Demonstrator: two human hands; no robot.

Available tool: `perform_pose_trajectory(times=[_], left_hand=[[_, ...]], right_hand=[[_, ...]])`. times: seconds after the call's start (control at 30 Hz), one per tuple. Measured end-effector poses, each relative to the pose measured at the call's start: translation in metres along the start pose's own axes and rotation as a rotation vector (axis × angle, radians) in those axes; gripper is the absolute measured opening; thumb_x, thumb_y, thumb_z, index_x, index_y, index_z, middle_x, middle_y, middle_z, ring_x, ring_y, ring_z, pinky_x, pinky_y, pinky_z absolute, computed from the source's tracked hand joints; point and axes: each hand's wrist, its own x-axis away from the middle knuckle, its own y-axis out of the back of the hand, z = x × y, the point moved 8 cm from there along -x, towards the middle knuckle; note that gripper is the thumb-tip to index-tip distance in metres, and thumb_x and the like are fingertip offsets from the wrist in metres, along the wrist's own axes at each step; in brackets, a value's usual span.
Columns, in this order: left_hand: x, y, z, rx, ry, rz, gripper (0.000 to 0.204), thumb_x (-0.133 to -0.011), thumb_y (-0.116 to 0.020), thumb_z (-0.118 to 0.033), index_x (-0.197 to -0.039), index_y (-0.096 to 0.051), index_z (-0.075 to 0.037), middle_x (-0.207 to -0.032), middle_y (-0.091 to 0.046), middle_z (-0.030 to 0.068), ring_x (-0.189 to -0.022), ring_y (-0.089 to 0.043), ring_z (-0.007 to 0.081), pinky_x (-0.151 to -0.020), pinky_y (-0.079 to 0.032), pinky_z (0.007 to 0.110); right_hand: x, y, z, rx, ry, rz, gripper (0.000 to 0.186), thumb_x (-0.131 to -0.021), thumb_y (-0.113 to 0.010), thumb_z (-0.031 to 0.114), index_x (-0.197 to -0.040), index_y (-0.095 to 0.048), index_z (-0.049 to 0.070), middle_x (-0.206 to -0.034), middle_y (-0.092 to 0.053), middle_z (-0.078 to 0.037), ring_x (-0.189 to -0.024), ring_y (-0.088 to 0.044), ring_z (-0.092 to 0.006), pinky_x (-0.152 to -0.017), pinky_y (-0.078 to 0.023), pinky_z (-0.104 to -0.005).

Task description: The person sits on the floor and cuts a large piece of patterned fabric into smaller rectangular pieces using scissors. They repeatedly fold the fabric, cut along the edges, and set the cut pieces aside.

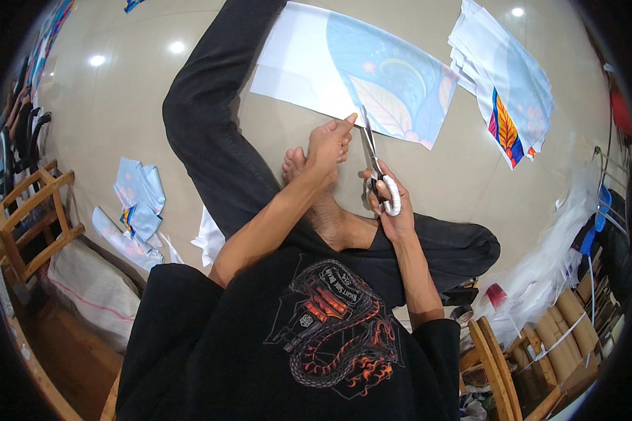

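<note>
A large piece of white and pale blue printed fabric lies on the floor in front of me, with faint leaf shapes on its blue part. My left hand pinches the fabric's near edge between thumb and fingers. In my right hand is a pair of scissors, its handle wrapped in white. The blades point away from me and meet the near edge of the fabric, just right of my left fingertips. How far apart the blades are is hard to make out.
A stack of similar printed fabric pieces lies at the far right. Crumpled fabric scraps are on the floor at left, near a wooden rack. Clear plastic sheeting and cardboard rolls crowd the right side. My bare foot is below my hands.
</note>
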Motion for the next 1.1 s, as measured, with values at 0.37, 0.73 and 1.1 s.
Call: perform_pose_trajectory(times=[0.37, 0.73, 1.1], left_hand=[[-0.003, -0.002, -0.003, -0.015, -0.086, -0.053, 0.025, -0.099, -0.074, -0.025, -0.085, -0.061, -0.009, -0.061, -0.044, -0.0095, -0.046, -0.031, 0.0004, -0.042, -0.019, 0.021], [-0.003, 0.001, -0.004, -0.031, -0.037, -0.041, 0.026, -0.098, -0.076, -0.028, -0.086, -0.060, -0.012, -0.058, -0.044, -0.0101, -0.044, -0.031, 0.0004, -0.042, -0.020, 0.020], [-0.006, 0.005, -0.003, -0.055, -0.020, -0.032, 0.024, -0.099, -0.076, -0.028, -0.088, -0.062, -0.011, -0.059, -0.044, -0.0109, -0.046, -0.030, -0.0004, -0.044, -0.021, 0.019]], right_hand=[[-0.011, 0.006, -0.004, 0.059, 0.017, -0.015, 0.058, -0.098, -0.072, 0.013, -0.152, -0.052, 0.004, -0.121, -0.072, -0.013, -0.064, -0.052, -0.0082, -0.051, -0.039, -0.0199], [-0.011, 0.005, 0.015, 0.183, -0.023, -0.043, 0.058, -0.094, -0.074, 0.004, -0.149, -0.056, 0.003, -0.116, -0.072, -0.012, -0.060, -0.052, -0.0067, -0.048, -0.038, -0.0201], [-0.021, 0.003, 0.016, 0.185, 0.010, -0.039, 0.054, -0.094, -0.073, 0.005, -0.146, -0.058, 0.000, -0.114, -0.074, -0.013, -0.057, -0.053, -0.0069, -0.046, -0.038, -0.0197]])
